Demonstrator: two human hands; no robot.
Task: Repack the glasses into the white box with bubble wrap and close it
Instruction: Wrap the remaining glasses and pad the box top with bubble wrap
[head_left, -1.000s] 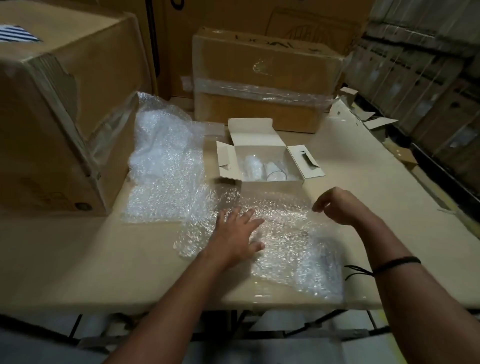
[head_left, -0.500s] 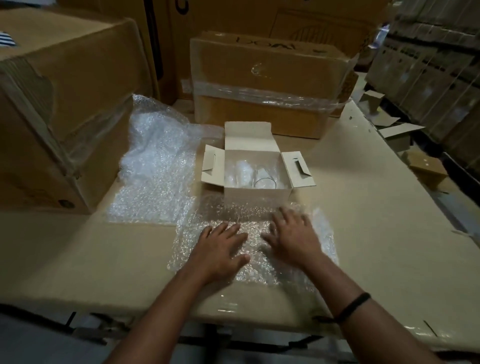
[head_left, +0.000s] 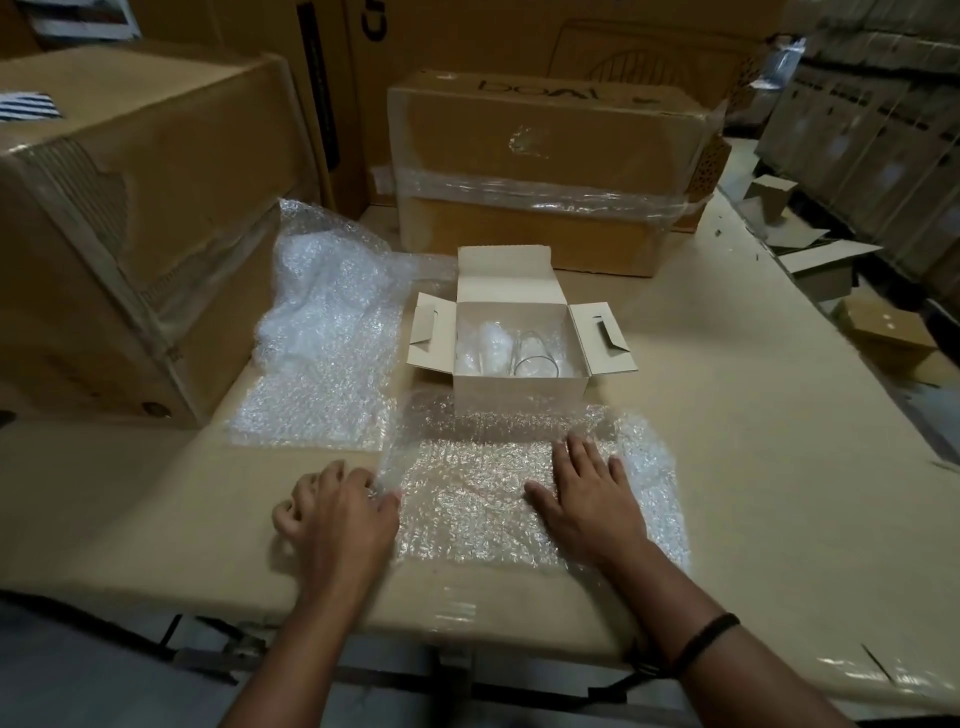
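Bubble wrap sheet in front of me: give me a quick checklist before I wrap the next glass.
1. The bubble wrap sheet lies spread out: ok.
2. The right hand presses it flat: ok.
3. The left hand grips its left edge: ok.
4. The white box stands open, flaps out: ok.
5. A bare glass shows inside the box: ok.
6. Number of glasses inside: cannot tell.
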